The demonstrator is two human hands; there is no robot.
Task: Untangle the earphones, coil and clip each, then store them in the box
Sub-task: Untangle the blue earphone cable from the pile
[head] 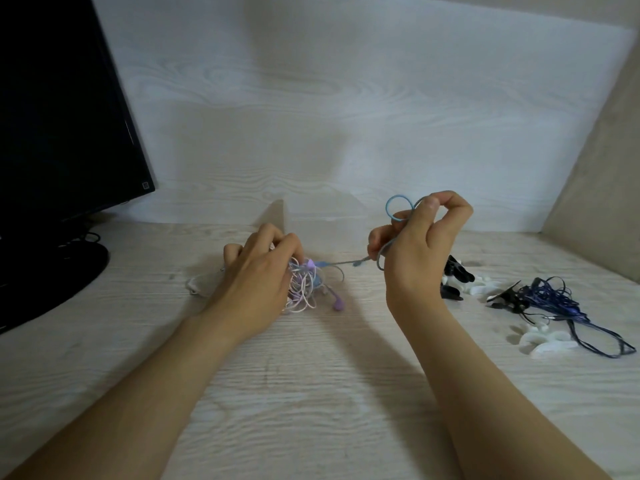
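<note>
Two bare hands work a tangle of earphone cords on a pale wooden desk (311, 393).

A dark monitor (59, 116) stands at the far left on its round base. The left hand (256, 282) rests on the desk, fingers curled down onto the tangle (304, 285) of white, lilac and blue cords near the desk's middle, pinning it; a small grey pouch (199, 285) shows from under that hand. The right hand (415, 244) is raised just beside it, thumb and fingers pinched shut on a blue cord (398, 209) that loops above the fingers and runs taut back to the tangle. To the right lie a loose navy cord (561, 306), then black clips (453, 275) and white clips (543, 344).
</note>
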